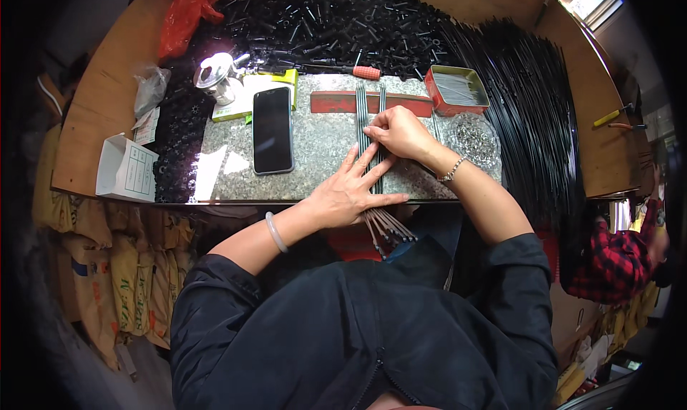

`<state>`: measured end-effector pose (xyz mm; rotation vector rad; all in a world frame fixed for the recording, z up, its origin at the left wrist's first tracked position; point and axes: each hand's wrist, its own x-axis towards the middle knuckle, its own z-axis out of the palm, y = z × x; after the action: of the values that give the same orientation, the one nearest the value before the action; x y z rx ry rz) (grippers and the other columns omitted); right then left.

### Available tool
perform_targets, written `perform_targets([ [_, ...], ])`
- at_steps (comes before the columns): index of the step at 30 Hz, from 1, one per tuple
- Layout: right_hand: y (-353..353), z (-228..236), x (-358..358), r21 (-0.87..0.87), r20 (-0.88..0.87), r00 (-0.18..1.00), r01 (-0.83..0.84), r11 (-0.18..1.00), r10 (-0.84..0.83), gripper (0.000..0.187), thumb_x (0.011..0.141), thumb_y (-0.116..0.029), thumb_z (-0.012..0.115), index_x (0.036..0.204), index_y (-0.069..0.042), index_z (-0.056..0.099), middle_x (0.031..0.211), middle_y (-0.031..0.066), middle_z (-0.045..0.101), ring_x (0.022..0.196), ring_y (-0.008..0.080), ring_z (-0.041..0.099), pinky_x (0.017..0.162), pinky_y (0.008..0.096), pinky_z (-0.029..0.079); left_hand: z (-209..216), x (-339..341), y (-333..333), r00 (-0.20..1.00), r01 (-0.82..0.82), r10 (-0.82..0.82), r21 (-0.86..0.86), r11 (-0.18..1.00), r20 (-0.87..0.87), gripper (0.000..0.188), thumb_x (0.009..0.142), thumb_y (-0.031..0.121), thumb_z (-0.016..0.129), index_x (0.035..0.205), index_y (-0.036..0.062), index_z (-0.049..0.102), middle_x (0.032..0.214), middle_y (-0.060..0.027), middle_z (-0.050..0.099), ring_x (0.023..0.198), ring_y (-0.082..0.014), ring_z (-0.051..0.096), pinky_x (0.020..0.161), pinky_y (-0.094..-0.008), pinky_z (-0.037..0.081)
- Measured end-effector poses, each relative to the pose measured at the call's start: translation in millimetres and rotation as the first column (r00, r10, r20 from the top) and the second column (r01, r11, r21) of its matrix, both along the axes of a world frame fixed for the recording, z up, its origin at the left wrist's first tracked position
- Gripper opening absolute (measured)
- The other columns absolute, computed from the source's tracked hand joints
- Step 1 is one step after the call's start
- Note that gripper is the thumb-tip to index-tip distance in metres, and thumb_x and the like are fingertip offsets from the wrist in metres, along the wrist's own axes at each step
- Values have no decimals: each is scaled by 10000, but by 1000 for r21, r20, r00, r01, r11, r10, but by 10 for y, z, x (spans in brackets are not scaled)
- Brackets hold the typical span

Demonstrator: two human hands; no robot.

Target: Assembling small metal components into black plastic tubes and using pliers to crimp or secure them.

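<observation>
Two bare hands at the centre of the frame, over a speckled grey stone slab (322,149) on the brown wooden tabletop (100,116). Left hand (352,189) spread flat, grip open, fingers pressing a bundle of thin dark metal rods (371,131) against the slab. Right hand (398,132) just above it, grip closed, fingertips pinching those same rods. Rod ends fanned out past the slab's near edge, below the left palm. Black smartphone (273,129) lying flat left of centre, well apart from the hands. Long red metal bar (336,102) across the rods' far ends; red rectangular tin (456,89) upper right of it. Heap of small black plastic parts (336,23) along the top of the frame.
</observation>
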<state>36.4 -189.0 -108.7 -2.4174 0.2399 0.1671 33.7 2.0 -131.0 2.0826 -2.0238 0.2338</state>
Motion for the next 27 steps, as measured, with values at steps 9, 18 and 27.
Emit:
perform_targets([
  [9, 21, 218, -280, 558, 39, 992, 76, 826, -118, 194, 935, -225, 507, 904, -36, 478, 759, 29, 600, 537, 68, 543, 456, 209, 413, -164, -9, 44, 960, -207, 127, -321, 924, -251, 1131, 568, 365, 770, 1400, -51, 127, 1414, -253, 193, 1326, -454, 185, 1087, -546, 148],
  [18, 71, 314, -500, 806, 255, 946, -92, 585, -203, 250, 942, -192, 488, 1102, -25, 392, 819, 106, 610, 557, 121, 593, 482, 206, 468, -65, 9, 34, 990, -139, 137, 45, 989, 31, 835, 817, 599, 463, 1375, -1, 307, 1408, -196, 316, 1356, -352, 216, 1070, -594, 83],
  [27, 196, 542, -660, 340, 570, 812, -96, 935, -124, 131, 891, -123, 569, 894, 8, 574, 664, -3, 563, 550, 33, 499, 493, 207, 412, 35, -23, -13, 993, -113, 116, 81, 990, -37, 822, 691, 441, 691, 1345, 57, 376, 1398, -141, 341, 1347, -338, 225, 1066, -557, 183],
])
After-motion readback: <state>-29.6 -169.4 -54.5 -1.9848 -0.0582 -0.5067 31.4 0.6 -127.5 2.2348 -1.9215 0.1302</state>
